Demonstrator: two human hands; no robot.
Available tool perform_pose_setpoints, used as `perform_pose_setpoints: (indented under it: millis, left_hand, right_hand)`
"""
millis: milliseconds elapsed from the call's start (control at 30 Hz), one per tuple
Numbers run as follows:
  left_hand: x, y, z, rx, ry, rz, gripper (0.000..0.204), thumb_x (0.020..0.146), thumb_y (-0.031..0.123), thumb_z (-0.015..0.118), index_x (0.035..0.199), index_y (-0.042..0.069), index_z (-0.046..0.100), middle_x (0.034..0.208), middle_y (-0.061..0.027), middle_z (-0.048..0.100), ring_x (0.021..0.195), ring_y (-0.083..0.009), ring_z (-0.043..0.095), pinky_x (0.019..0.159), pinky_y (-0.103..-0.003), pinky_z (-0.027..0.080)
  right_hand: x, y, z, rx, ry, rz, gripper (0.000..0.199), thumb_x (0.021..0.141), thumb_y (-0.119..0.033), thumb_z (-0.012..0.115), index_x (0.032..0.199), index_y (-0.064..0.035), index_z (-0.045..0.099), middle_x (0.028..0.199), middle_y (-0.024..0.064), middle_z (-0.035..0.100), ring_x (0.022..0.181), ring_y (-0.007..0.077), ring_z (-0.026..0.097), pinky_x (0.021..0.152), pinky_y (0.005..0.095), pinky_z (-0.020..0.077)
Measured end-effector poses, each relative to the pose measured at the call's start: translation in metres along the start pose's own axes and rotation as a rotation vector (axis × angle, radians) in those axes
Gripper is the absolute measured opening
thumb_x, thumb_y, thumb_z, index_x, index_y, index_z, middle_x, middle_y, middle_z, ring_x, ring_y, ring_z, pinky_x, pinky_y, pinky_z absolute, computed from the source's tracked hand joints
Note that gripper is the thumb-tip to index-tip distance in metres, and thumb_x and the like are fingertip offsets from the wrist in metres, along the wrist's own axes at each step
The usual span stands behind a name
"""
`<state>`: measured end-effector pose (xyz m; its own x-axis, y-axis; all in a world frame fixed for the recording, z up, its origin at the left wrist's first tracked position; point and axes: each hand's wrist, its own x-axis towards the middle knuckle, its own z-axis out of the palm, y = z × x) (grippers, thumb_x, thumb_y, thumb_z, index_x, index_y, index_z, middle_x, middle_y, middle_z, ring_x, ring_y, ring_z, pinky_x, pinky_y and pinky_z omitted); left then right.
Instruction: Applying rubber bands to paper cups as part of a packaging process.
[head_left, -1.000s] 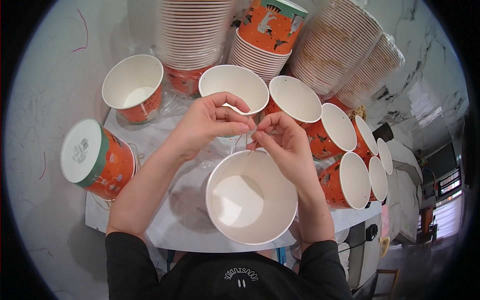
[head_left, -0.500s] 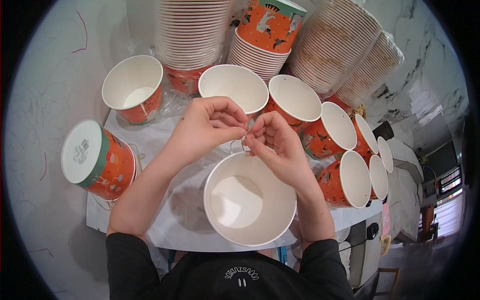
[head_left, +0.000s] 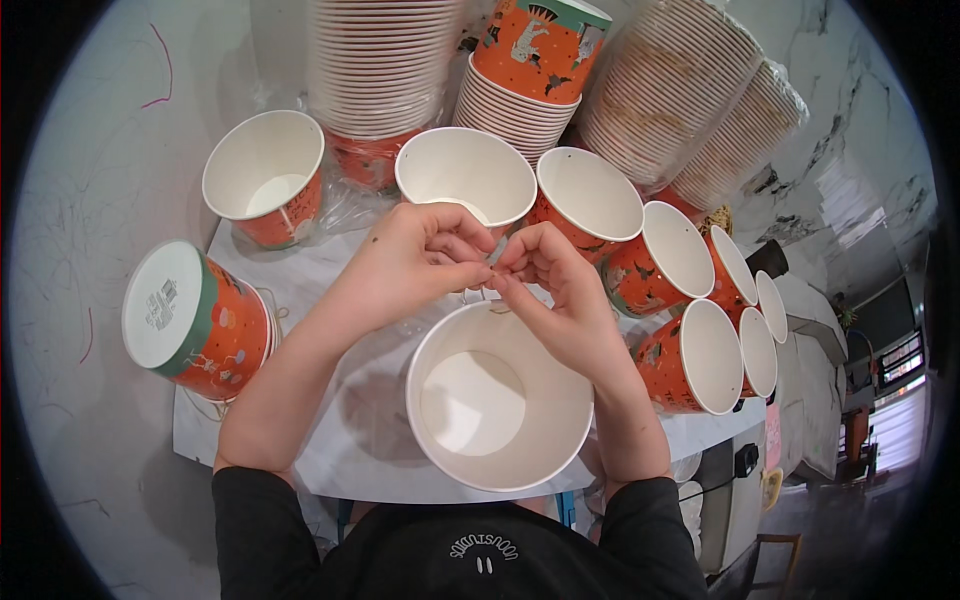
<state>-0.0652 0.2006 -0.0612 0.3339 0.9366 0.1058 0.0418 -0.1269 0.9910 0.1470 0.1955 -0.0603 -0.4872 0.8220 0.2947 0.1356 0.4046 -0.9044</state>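
Observation:
A white-lined paper bucket (head_left: 555, 410) stands open side up on the table in front of me. Over its far rim, the fingertips of my left hand (head_left: 410, 260) and my right hand (head_left: 555, 300) meet in a close pinch. Between them runs a thin pale cord (head_left: 478, 294), mostly hidden by the fingers; a bit of it hangs down by the rim. Both hands are closed on this cord, with thumbs and forefingers pressed together. Neither palm holds the bucket itself.
A nested stack of orange buckets (head_left: 215, 330) lies on its side at left, with cord near its rims. Several open buckets (head_left: 672, 250) line the table's back and right. Tall wrapped bucket stacks (head_left: 385, 70) stand behind them, against the wall. The white table (head_left: 370, 460) ends near my body.
My fingertips have drawn slightly closer together, and my left hand sits a little lower. Less of the cord's loop shows below the fingers. The buckets stay in place.

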Motion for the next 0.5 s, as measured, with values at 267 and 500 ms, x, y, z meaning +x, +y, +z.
perform_pose_setpoints:
  millis: [267,500]
  left_hand:
    - [0.003,-0.004,-0.006,0.116,-0.029,0.067,0.015,0.086,0.001,0.073,0.099,-0.001,0.066,0.089,0.0000,0.068,0.081,-0.0042,0.063,0.074,-0.020,0.052]
    - [0.001,-0.003,-0.007,0.041,-0.078,0.044,0.013,0.087,0.006,0.074,0.098,0.002,0.068,0.088,0.0026,0.067,0.079,-0.0036,0.061,0.071,-0.019,0.048]
  right_hand:
    - [-0.001,0.002,-0.002,0.008,-0.022,0.011,0.013,0.096,0.002,0.063,0.107,0.0004,0.058,0.102,0.0022,0.063,0.098,0.0095,0.062,0.090,0.0263,0.0503]
    - [-0.007,-0.011,0.001,-0.265,0.015,-0.099,0.014,0.086,0.001,0.070,0.099,0.0002,0.066,0.096,0.0069,0.066,0.086,0.0140,0.065,0.076,0.0289,0.0522]
